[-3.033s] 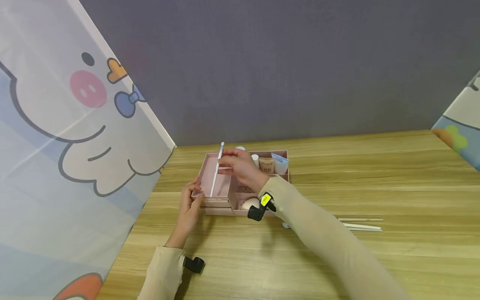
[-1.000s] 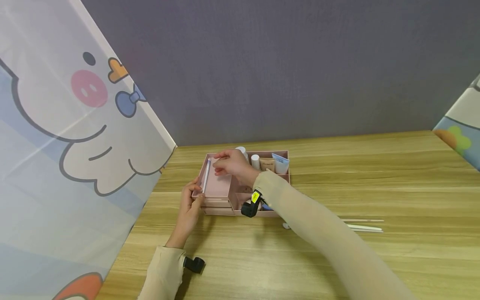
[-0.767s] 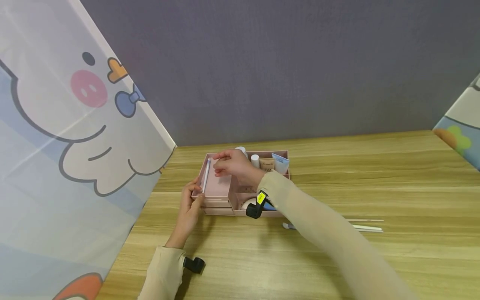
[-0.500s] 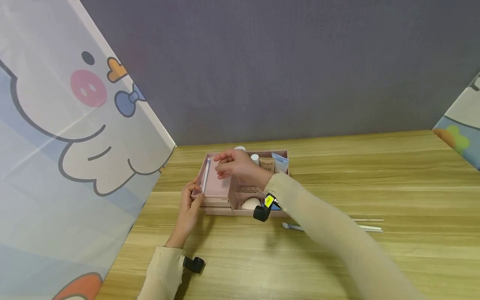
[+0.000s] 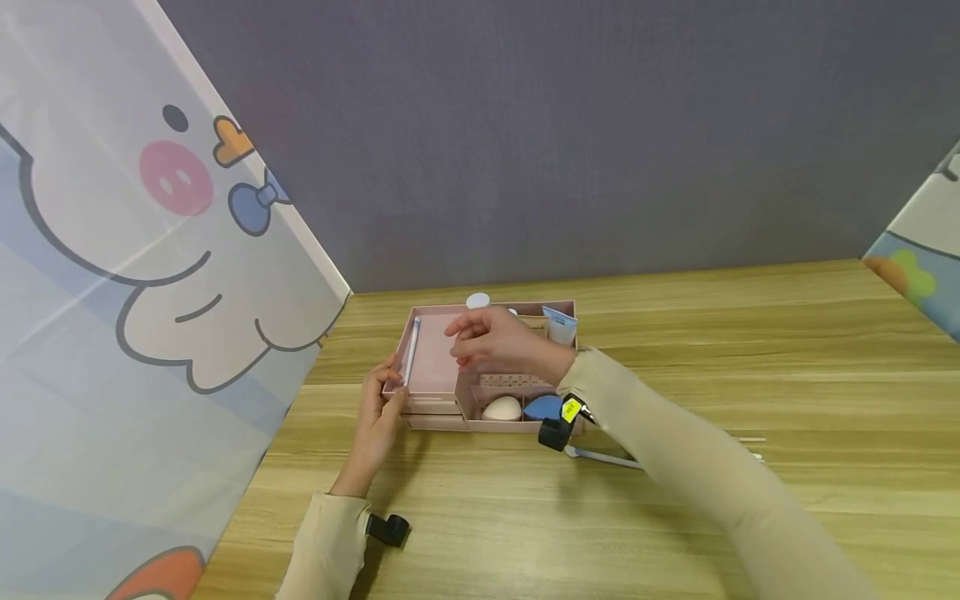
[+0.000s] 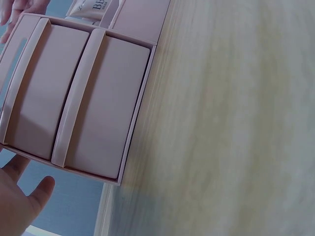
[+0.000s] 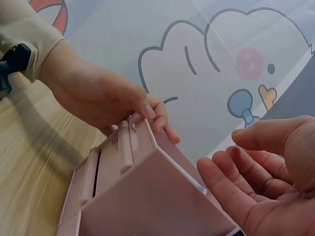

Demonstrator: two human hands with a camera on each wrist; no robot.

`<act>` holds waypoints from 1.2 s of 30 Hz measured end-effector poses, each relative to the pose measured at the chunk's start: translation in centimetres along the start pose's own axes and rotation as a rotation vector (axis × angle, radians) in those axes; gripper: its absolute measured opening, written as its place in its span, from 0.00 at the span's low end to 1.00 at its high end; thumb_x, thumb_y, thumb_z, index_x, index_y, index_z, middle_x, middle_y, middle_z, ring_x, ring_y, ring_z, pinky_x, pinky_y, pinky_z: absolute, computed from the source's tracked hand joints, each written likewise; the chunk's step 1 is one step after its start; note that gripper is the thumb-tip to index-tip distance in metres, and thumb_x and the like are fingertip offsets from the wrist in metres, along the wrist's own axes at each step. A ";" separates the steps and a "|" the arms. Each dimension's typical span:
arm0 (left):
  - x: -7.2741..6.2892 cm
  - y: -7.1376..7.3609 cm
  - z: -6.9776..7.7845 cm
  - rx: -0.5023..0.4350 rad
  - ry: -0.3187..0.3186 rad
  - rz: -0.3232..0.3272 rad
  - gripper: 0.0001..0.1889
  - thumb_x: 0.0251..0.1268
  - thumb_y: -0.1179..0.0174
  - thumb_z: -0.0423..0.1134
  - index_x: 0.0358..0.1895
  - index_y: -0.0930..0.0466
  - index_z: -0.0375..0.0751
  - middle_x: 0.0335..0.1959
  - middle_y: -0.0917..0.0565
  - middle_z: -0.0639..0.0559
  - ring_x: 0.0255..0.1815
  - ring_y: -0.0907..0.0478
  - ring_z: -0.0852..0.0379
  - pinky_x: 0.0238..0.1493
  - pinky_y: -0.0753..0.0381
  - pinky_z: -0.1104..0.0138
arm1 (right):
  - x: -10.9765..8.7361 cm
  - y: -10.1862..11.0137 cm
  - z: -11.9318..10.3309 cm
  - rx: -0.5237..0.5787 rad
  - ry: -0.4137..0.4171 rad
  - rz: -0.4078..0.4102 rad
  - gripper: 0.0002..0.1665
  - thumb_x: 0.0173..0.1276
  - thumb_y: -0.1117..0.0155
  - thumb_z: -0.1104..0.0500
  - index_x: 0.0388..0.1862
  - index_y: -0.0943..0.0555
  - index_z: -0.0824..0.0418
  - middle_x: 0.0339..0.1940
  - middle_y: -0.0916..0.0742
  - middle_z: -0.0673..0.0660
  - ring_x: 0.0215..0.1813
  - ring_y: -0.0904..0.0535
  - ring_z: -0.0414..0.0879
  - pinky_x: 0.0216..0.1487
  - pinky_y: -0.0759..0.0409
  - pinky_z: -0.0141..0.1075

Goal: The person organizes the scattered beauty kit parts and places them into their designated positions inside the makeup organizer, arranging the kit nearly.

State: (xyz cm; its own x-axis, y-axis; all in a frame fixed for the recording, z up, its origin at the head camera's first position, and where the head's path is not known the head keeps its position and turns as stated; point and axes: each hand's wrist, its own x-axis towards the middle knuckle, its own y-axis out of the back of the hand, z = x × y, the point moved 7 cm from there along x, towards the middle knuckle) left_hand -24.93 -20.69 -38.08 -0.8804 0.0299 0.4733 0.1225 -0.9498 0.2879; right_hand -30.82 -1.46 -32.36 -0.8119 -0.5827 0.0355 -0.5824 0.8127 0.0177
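A pink makeup organizer (image 5: 441,360) stands on the table near the wall, with a flat top tray at left and two drawers (image 6: 106,108) below it. A slim white makeup brush (image 5: 412,350) lies along the tray's left side. My left hand (image 5: 379,419) holds the organizer's front left corner, thumb at the front rim and fingers on the outer side. My right hand (image 5: 498,342) is over the organizer's middle, just right of the tray, its fingers loosely bent and nothing between them. In the right wrist view, the right hand (image 7: 266,172) is beside the tray's edge.
The organizer's right part holds a white-capped container (image 5: 477,301), a pale blue tube (image 5: 560,326), a brown BB tube, a cream sponge (image 5: 502,408) and a blue sponge (image 5: 542,407). Another brush (image 5: 606,457) lies on the table, partly under my right sleeve. A grey wall rises behind.
My right hand held the brush upright over the tray, laid it along the left side and let go. It has since drawn back to the right. The left hand has stayed put.
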 end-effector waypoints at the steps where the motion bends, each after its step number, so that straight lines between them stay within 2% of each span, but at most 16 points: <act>1: 0.0 0.0 0.0 0.001 0.001 0.000 0.09 0.68 0.52 0.23 0.49 0.35 0.25 0.71 0.37 0.32 0.71 0.43 0.39 0.48 0.33 0.75 | -0.1 0.2 0.1 0.003 -0.006 -0.004 0.21 0.67 0.40 0.74 0.58 0.27 0.80 0.32 0.17 0.56 0.32 0.17 0.45 0.47 0.18 0.50; 5: 0.0 0.1 0.0 0.009 0.006 -0.002 0.09 0.69 0.52 0.24 0.49 0.34 0.26 0.71 0.37 0.33 0.72 0.44 0.39 0.50 0.35 0.74 | -0.7 0.6 0.5 0.010 -0.023 -0.020 0.21 0.68 0.41 0.75 0.59 0.29 0.81 0.33 0.18 0.57 0.33 0.17 0.45 0.44 0.16 0.43; 13: -0.1 0.0 0.0 -0.004 0.011 -0.016 0.09 0.69 0.53 0.24 0.49 0.35 0.25 0.71 0.39 0.32 0.73 0.46 0.38 0.51 0.34 0.74 | -2.1 1.5 1.3 -0.044 -0.050 -0.042 0.20 0.69 0.41 0.73 0.59 0.27 0.78 0.33 0.17 0.57 0.33 0.16 0.47 0.48 0.18 0.52; 20: -0.1 -0.1 -0.2 0.001 0.020 -0.013 0.08 0.70 0.52 0.25 0.49 0.35 0.26 0.71 0.39 0.34 0.73 0.45 0.40 0.52 0.35 0.74 | -3.8 2.3 1.4 -0.099 -0.021 -0.076 0.20 0.68 0.40 0.73 0.58 0.27 0.79 0.34 0.16 0.57 0.34 0.16 0.47 0.45 0.17 0.51; 26: -0.1 0.0 -0.2 0.003 0.008 -0.005 0.09 0.69 0.52 0.25 0.48 0.35 0.26 0.71 0.38 0.33 0.73 0.45 0.40 0.51 0.34 0.74 | -5.0 3.3 2.0 -0.088 -0.012 -0.101 0.19 0.66 0.41 0.75 0.54 0.27 0.80 0.34 0.17 0.58 0.34 0.17 0.45 0.44 0.16 0.49; 36: -0.2 0.0 -0.3 0.021 0.020 -0.004 0.08 0.69 0.52 0.25 0.48 0.34 0.27 0.71 0.37 0.34 0.72 0.44 0.40 0.50 0.34 0.73 | -7.3 4.2 3.5 -0.124 -0.084 -0.190 0.19 0.66 0.39 0.71 0.53 0.28 0.80 0.35 0.17 0.57 0.37 0.16 0.49 0.43 0.16 0.45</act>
State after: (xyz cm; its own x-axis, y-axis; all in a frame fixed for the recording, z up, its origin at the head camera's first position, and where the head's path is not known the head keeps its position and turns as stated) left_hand -24.86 -20.73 -38.41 -0.8899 0.0273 0.4554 0.1282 -0.9430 0.3070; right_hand -27.47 6.17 -36.04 -0.6914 -0.7197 -0.0633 -0.7202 0.6796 0.1393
